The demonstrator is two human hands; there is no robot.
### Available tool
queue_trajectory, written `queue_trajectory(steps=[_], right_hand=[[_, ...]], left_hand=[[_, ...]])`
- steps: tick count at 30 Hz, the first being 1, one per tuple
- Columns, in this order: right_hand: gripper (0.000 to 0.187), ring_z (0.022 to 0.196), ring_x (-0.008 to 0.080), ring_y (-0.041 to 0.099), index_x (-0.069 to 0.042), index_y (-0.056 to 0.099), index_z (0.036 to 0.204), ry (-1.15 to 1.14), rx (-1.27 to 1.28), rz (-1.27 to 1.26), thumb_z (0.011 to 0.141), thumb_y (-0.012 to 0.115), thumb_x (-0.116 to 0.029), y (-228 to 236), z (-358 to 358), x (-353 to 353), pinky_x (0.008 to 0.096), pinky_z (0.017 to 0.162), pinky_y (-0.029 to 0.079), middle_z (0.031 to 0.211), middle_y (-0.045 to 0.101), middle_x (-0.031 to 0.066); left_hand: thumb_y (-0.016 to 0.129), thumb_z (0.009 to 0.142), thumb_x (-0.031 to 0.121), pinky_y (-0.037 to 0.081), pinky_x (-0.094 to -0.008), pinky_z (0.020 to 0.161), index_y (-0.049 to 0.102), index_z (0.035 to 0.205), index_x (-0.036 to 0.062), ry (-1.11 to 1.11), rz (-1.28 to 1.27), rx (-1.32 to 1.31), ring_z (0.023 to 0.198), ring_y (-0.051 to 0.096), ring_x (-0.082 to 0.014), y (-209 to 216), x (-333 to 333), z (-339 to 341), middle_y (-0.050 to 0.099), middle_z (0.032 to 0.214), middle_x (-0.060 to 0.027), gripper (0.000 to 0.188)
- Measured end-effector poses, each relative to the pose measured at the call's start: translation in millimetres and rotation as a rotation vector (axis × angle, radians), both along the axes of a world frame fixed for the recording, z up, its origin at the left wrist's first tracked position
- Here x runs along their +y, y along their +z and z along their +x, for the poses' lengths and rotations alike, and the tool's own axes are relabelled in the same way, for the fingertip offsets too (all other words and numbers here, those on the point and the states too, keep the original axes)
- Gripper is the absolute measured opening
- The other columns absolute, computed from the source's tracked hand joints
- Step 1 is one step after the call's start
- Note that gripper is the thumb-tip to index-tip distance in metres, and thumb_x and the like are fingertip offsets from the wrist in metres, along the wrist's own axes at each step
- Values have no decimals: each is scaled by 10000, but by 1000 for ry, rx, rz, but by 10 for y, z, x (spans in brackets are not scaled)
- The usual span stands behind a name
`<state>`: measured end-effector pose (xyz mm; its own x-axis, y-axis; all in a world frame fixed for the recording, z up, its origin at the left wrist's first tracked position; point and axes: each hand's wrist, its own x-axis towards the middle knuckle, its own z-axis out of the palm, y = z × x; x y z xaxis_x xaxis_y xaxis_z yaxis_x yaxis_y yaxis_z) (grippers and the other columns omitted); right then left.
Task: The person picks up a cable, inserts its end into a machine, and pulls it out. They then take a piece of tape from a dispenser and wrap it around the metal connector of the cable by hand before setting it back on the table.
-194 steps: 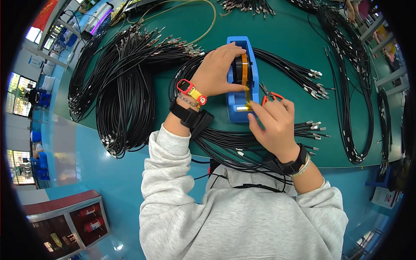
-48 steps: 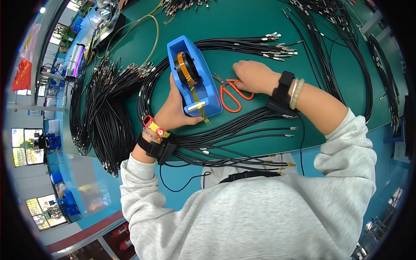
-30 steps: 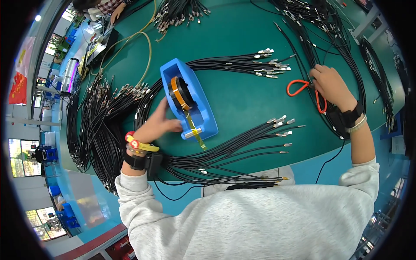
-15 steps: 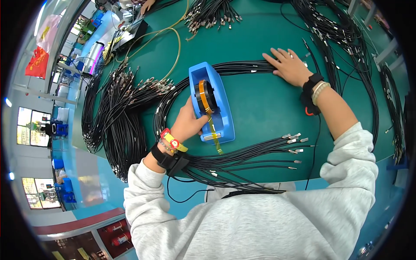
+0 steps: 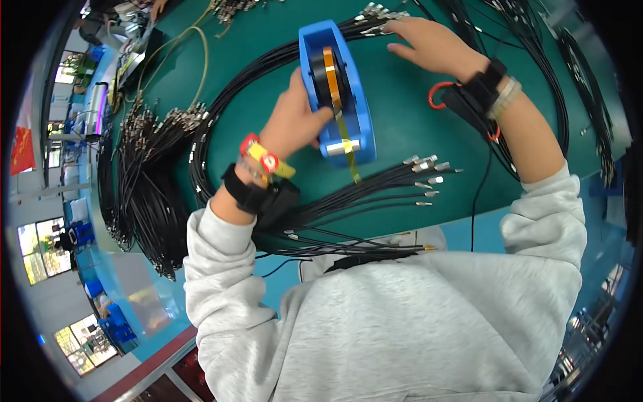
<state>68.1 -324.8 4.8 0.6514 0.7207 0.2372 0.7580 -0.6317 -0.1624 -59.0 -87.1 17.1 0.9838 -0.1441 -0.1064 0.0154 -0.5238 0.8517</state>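
Observation:
My left hand (image 5: 291, 117) grips the left side of a blue tape dispenser (image 5: 362, 110), its thumb reaching inside over the edge. A black core carries a roll of amber tape (image 5: 331, 74), and a loose strip hangs past the front cutter. Behind the dispenser curves a bundle of black cables (image 5: 251, 70), whose far end carries metal connectors (image 5: 378, 15). My right hand (image 5: 432, 48) is over the table beside those connectors, fingers stretched out and thumb apart; whether the fingertips touch them I cannot tell. Cable ends with metal tips (image 5: 422, 164) fan out in front of the dispenser.
A large heap of black cables (image 5: 151, 181) lies at the left of the green table (image 5: 408, 114). More cable bundles (image 5: 529, 47) run along the right side. A yellowish hose (image 5: 204, 63) loops at the back left. A person's hand (image 5: 158, 8) shows at the far edge.
My right hand has moved along the cable bundle, and its connectors now show beside the fingers. My left hand stays on the dispenser. The whole view has shifted and tilted.

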Motion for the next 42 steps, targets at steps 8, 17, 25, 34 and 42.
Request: queue_trajectory(steps=[8, 17, 25, 34, 42], right_hand=[[94, 695, 254, 549, 20, 545, 838, 109, 452, 155, 823, 555, -72, 93, -1264, -700, 328, 620, 438, 749, 553, 127], [79, 673, 257, 541, -1, 564, 854, -197, 508, 601, 792, 591, -42, -271, -2292, -896, 322, 600, 428, 713, 528, 114], [104, 638, 275, 544, -21, 530, 772, -237, 484, 279, 800, 596, -96, -151, -2102, -536, 362, 579, 419, 682, 546, 99], [136, 616, 263, 543, -4, 534, 775, -30, 366, 66, 824, 566, -127, -225, -1860, -356, 347, 571, 433, 696, 553, 108], [192, 596, 90, 526, 3, 595, 849, 65, 1133, 690, 904, 500, -156, 149, -1733, -303, 221, 501, 401, 639, 544, 28]], left_hand=[[598, 821, 150, 525, -322, 731, 255, 1330, -24, -187, 0, -19, 913, 624, -258, -1, 281, 104, 470, 1242, -234, 638], [536, 814, 27, 377, -410, 953, 425, 1247, -14, -102, 922, -389, 1137, 446, -388, 463, 676, -1437, 387, 1327, -206, 449], [598, 737, 22, 413, -375, 842, 539, 1000, 29, -474, 763, -347, 970, 523, -293, 428, -8, -1465, 537, 1077, -102, 270], [607, 765, 49, 447, -338, 745, 538, 1042, 19, -436, 482, -514, 858, 538, -256, -185, -633, -1029, 541, 978, -98, 288], [661, 730, -9, 437, -297, 520, 642, 955, 38, -254, 106, -655, 600, 565, -209, 21, -540, -914, 577, 720, -79, 231]])
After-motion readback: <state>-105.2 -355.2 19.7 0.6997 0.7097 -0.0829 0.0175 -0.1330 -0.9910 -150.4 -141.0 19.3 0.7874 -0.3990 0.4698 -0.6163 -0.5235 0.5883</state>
